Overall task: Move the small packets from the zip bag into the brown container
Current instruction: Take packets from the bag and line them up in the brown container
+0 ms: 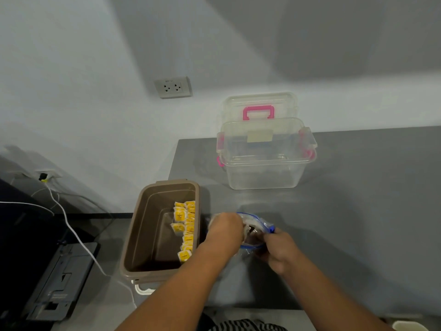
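A clear zip bag (256,225) with a blue seal lies on the grey table, its mouth held open. My left hand (225,229) reaches into the mouth, its fingers hidden inside. My right hand (280,250) grips the bag's near edge beside the blue slider. Dark contents show inside the bag. The brown container (133,237) stands open at the table's left edge. Several yellow packets (185,225) lie along its right inner wall.
A clear plastic box (265,173) with pink latches stands at the back of the table, its lid (260,106) leaning against the wall. A white cable (71,231) runs across the floor at the left, near a dark machine (59,283).
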Tool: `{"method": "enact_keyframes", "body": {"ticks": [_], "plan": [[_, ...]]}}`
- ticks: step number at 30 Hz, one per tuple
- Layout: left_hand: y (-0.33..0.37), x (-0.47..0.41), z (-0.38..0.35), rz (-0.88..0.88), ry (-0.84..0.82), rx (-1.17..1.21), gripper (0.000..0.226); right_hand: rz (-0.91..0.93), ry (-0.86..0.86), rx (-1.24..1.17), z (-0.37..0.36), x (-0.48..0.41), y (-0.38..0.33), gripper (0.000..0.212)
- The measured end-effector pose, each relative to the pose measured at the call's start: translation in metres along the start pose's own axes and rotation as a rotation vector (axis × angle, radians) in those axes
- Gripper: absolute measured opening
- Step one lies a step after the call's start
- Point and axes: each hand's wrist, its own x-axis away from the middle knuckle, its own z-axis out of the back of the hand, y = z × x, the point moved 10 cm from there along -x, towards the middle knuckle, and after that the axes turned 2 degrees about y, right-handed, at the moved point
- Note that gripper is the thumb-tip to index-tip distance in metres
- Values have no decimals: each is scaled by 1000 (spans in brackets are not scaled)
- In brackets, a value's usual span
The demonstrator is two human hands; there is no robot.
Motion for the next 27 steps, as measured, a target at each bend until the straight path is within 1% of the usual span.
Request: {"method": "enact_keyframes", "body": {"ticks": [1,3,6,10,13,16,18,20,22,27], "plan": [[-2,-2,-4,30,-12,27,28,7,-16,-22,1,1,-2,27],[-4,-5,-11,68,-32,166,31,19,-44,-67,2,2,-4,26],[-6,-1,-18,98,-9,378,31,6,-57,-137,4,2,-2,27],[-7,3,-24,146,-10,469,22,-33,-40,-178,7,6,3,23],[-12,6,-20,165,14,545,19,-34,-41,-175,5,5,5,24],[-18,12,-17,190,65,563,20,-21,-53,-165,3,4,7,25],[-19,14,-11,186,102,566,17,-12,-60,-157,1,5,7,25],[-14,14,-11,160,48,514,12,3,-58,-155,-1,5,7,25],[-10,16,-13,140,-8,424,16,9,-46,-167,-4,5,7,24],[-8,14,-7,88,14,354,18,10,12,-194,-6,4,9,17]]}}
